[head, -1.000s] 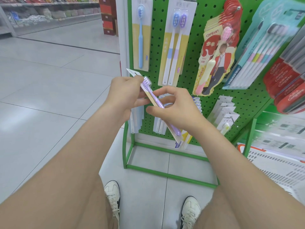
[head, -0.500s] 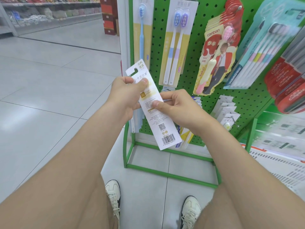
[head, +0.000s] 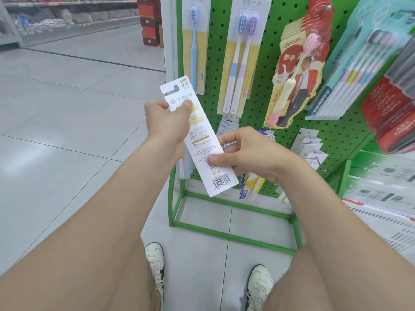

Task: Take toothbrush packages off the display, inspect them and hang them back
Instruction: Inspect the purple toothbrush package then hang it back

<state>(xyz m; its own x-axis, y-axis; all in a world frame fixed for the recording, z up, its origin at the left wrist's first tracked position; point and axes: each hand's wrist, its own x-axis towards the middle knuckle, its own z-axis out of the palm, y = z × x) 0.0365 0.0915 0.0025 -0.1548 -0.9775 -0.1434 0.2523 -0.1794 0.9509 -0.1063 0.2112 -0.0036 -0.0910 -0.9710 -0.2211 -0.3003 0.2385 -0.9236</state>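
Inspect step in hand: toothbrush package (head: 200, 140) is held off the green pegboard display (head: 278, 122), printed back toward the camera. Top is pinched by left hand (head: 169, 122), lower part by right hand (head: 249, 153). Next, rehanging likely requires the hang slot (head: 175, 88) to be aligned with a peg.

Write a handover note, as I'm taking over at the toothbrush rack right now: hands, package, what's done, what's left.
Left hand pinches the toothbrush package near its top, below the hang hole.
Right hand pinches its lower half, thumb by the QR code.
Package is off the green pegboard display, tilted, barcode side toward the camera.
Done: taken off, back in view.
Left: finish inspecting, hang it back.
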